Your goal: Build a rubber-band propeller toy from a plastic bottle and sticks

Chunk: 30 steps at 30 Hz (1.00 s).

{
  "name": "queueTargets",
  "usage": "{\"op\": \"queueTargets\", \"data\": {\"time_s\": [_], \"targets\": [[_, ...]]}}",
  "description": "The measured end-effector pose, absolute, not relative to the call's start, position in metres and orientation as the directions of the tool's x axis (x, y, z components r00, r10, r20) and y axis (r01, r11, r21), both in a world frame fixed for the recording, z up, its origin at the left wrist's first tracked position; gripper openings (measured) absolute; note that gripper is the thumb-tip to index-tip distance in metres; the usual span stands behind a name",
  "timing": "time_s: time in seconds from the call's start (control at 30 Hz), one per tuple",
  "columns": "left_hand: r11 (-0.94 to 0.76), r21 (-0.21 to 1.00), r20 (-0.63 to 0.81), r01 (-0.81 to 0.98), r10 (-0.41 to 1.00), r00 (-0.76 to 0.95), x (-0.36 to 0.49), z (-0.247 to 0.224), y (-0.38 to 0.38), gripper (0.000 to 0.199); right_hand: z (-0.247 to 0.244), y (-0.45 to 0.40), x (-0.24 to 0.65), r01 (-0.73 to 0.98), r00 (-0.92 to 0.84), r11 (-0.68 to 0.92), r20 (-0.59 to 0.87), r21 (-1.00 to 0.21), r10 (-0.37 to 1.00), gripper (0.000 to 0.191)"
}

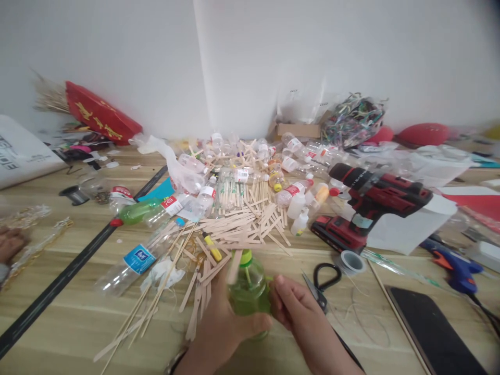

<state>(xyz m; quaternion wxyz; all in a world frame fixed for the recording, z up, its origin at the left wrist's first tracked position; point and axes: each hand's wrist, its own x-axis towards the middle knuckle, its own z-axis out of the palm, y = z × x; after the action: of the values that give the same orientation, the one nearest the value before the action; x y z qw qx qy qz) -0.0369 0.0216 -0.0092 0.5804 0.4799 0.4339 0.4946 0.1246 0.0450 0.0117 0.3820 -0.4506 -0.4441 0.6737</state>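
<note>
A green plastic bottle (250, 286) with a light green cap stands upright at the lower middle of the view. My left hand (230, 323) is wrapped round its lower part, with the thumb across the front. A flat wooden stick (234, 266) rises beside the cap, above my left hand. At the bottle's right side, my right hand (295, 307) has its fingers closed in a pinch; a bit of green shows at the fingertips, too small to make out. Black-handled scissors (320, 291) lie just right of my right hand.
Wooden sticks (242, 229) and plastic bottles are heaped ahead. A red and black drill (367, 203) stands at the right, near a roll of tape (352, 262), a dark phone-like slab (433, 328) and a blue glue gun (459, 265). Another person's hand (11, 245) is at the left edge.
</note>
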Motion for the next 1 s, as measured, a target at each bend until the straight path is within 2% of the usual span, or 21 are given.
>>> {"op": "queueTargets", "data": {"time_s": [0.13, 0.27, 0.37, 0.43, 0.5, 0.67, 0.77, 0.87, 1.0], "targets": [[0.03, 0.999, -0.035, -0.034, 0.987, -0.158, -0.032, 0.009, 0.022, 0.068, 0.013, 0.05, 0.132, -0.207, -0.243, -0.285, -0.233, -0.936, 0.942, 0.065], [-0.01, 1.0, 0.007, -0.009, 0.961, -0.277, -0.039, 0.02, 0.027, 0.063, 0.016, 0.067, 0.173, -0.486, -0.075, -0.322, -0.328, -0.813, 0.942, 0.058], [-0.053, 0.996, 0.019, -0.065, 0.897, -0.441, -0.046, 0.019, 0.032, 0.058, 0.018, 0.08, 0.212, -0.712, 0.138, -0.203, -0.418, -0.672, 0.898, 0.056], [-0.075, 0.996, 0.037, -0.058, 0.873, -0.487, -0.049, 0.016, 0.034, 0.059, 0.019, 0.084, 0.229, -0.767, 0.29, -0.069, -0.441, -0.638, 0.849, 0.054], [-0.081, 0.996, 0.057, -0.031, 0.882, -0.468, -0.049, 0.014, 0.035, 0.06, 0.019, 0.085, 0.233, -0.764, 0.363, 0.0, -0.429, -0.646, 0.827, 0.055], [-0.025, 1.0, 0.021, -0.008, 0.943, -0.333, -0.047, 0.015, 0.034, 0.058, 0.015, 0.076, 0.196, -0.643, 0.192, -0.153, -0.351, -0.75, 0.917, 0.058], [-0.021, 1.0, 0.014, -0.018, 0.939, -0.343, -0.046, 0.015, 0.034, 0.059, 0.013, 0.069, 0.163, -0.495, 0.064, -0.221, -0.289, -0.841, 0.955, 0.06], [-0.036, 0.999, 0.031, -0.012, 0.945, -0.326, -0.042, 0.015, 0.033, 0.058, 0.012, 0.062, 0.137, -0.408, -0.108, -0.305, -0.287, -0.861, 0.952, 0.061], [-0.012, 1.0, 0.013, 0.002, 0.986, -0.166, -0.041, 0.013, 0.032, 0.059, 0.01, 0.056, 0.12, -0.338, -0.262, -0.35, -0.27, -0.874, 0.926, 0.06]]}}
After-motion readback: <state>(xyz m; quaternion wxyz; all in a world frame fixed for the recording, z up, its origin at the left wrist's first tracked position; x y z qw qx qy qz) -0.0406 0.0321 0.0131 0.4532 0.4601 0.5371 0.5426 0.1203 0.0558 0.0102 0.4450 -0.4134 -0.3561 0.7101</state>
